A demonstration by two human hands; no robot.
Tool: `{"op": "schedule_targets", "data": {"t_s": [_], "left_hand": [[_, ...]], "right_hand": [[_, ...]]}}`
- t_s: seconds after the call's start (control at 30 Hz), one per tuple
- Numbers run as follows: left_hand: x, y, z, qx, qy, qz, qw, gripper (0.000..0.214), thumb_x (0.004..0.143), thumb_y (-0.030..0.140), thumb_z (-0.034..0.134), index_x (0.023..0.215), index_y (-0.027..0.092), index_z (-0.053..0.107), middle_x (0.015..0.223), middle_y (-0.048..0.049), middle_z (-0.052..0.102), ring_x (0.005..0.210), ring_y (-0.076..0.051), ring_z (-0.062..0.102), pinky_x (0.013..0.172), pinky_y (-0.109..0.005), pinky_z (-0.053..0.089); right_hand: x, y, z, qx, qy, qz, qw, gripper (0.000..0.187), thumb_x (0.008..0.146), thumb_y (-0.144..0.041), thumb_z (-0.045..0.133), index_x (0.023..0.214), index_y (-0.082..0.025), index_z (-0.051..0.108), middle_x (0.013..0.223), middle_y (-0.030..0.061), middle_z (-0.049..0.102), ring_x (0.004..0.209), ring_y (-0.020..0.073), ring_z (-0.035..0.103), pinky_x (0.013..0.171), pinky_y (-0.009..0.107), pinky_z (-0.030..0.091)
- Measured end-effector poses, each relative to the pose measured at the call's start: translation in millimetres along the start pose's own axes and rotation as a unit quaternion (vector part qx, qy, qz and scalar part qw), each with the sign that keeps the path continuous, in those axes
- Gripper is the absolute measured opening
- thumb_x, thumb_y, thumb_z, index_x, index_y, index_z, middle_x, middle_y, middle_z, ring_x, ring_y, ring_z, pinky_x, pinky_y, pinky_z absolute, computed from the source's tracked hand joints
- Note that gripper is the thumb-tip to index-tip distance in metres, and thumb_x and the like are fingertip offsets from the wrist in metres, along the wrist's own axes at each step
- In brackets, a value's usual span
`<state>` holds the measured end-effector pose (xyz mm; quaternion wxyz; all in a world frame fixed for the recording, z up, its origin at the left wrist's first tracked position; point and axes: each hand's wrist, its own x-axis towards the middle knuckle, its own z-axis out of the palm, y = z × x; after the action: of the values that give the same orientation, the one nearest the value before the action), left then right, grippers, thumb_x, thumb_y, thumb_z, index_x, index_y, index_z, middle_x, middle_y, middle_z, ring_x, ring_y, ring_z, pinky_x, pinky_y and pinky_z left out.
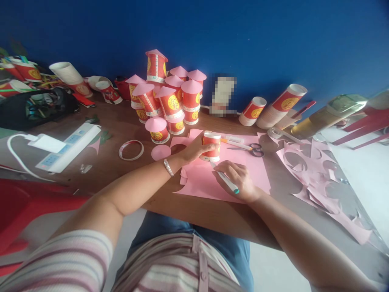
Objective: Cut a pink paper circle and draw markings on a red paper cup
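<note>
Cup in hand: red paper cup (211,146) stands mouth-down on the pink paper sheet (255,172), near the middle of the table (121,178).
Far left: white power strip (68,148) with a plug and cable, on the table edge; dark bag (39,105) behind it.
Left of centre: roll of tape (131,149) lying flat; one loose pink paper circle (161,152) just beside the sheet.
Finished pile: cluster of cups with pink cone tops (170,95), stacked in tiers against the blue wall, well behind the cup in hand.
Left hand: left hand (196,151) curled around the cup's side, fingers pressed on it, steadying it against the sheet.
Right hand: right hand (238,178) closed on a white pen (225,180), tip at the cup's base rim, heel of hand resting on the sheet.
Step (judged): tracing around the cup rim to mark a circle on the sheet; how far round the line has gone cannot be told.
Next move (judged): pen must follow the rim all the way round while the cup stays put; a slip of the cup would spoil the outline.
Right of cup: scissors (253,148) lying on the sheet, apart from both hands.
Far right: stack of unused cups (281,105) on its side; pink paper offcuts (316,174) with round holes cut out.
</note>
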<state>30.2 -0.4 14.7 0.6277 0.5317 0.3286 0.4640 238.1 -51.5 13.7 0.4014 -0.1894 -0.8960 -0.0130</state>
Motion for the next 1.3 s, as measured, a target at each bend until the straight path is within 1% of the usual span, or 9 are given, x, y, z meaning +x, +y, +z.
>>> {"op": "schedule_targets", "data": {"t_s": [0.23,0.4,0.6,0.77,0.97,1.13,1.3], "left_hand": [[1.0,-2.1,-0.9,-0.004,-0.003,-0.005,1.000,0.049,0.076,0.049,0.091,0.096,0.018,0.059,0.088,-0.0021,0.065,0.083,-0.016,0.063,0.076,-0.029,0.051],[0.5,-0.7,-0.9,-0.008,-0.015,-0.004,1.000,0.049,0.077,0.049,0.091,0.099,0.017,0.061,0.089,-0.0027,0.065,0.083,-0.015,0.061,0.076,-0.028,0.050],[-0.9,2.6,1.3,-0.006,-0.011,0.000,1.000,0.050,0.077,0.050,0.091,0.099,0.017,0.062,0.089,-0.0017,0.063,0.081,-0.014,0.059,0.076,-0.029,0.049],[0.2,-0.3,-0.2,0.000,-0.007,0.001,1.000,0.049,0.077,0.050,0.091,0.096,0.017,0.062,0.088,-0.0026,0.065,0.084,-0.016,0.061,0.079,-0.031,0.051],[1.2,-1.7,-2.2,-0.012,-0.012,-0.005,1.000,0.048,0.076,0.049,0.091,0.097,0.016,0.063,0.084,-0.0021,0.064,0.084,-0.017,0.062,0.078,-0.030,0.052],[0.6,-1.6,-2.1,-0.011,-0.008,-0.012,1.000,0.049,0.077,0.049,0.092,0.099,0.016,0.062,0.089,-0.0034,0.066,0.084,-0.017,0.063,0.077,-0.030,0.052],[0.9,-3.3,-2.4,-0.010,-0.002,-0.009,1.000,0.051,0.076,0.049,0.092,0.102,0.017,0.063,0.094,-0.0046,0.068,0.087,-0.018,0.064,0.079,-0.032,0.053]], "right_hand": [[-0.9,0.2,0.1,0.001,-0.007,0.005,1.000,0.011,0.104,-0.012,0.064,0.107,-0.021,0.060,0.082,-0.0002,0.071,0.065,0.0109,0.065,0.058,0.024,0.048],[-0.7,0.4,0.5,0.001,-0.003,0.003,1.000,0.013,0.103,-0.011,0.065,0.109,-0.021,0.060,0.083,0.0000,0.071,0.065,0.0118,0.066,0.058,0.024,0.049],[-3.5,1.9,0.9,0.003,-0.014,0.006,1.000,0.014,0.103,-0.012,0.064,0.111,-0.022,0.060,0.085,0.0006,0.073,0.066,0.0125,0.067,0.059,0.025,0.049],[-3.8,2.2,0.9,0.007,-0.018,0.007,1.000,0.012,0.104,-0.012,0.063,0.110,-0.021,0.059,0.085,0.0008,0.072,0.067,0.0121,0.067,0.060,0.024,0.049],[-1.8,0.7,0.6,0.005,-0.011,0.011,1.000,0.012,0.104,-0.011,0.065,0.109,-0.020,0.059,0.084,0.0011,0.071,0.066,0.0122,0.066,0.061,0.024,0.050],[-1.8,1.6,-0.8,-0.002,-0.009,0.022,1.000,0.013,0.103,-0.012,0.064,0.110,-0.022,0.061,0.085,0.0012,0.073,0.069,0.0133,0.069,0.062,0.025,0.051],[0.4,1.2,-2.3,-0.005,0.002,0.023,1.000,0.017,0.100,-0.009,0.066,0.109,-0.022,0.061,0.084,0.0006,0.074,0.066,0.0137,0.069,0.062,0.025,0.052]]}}
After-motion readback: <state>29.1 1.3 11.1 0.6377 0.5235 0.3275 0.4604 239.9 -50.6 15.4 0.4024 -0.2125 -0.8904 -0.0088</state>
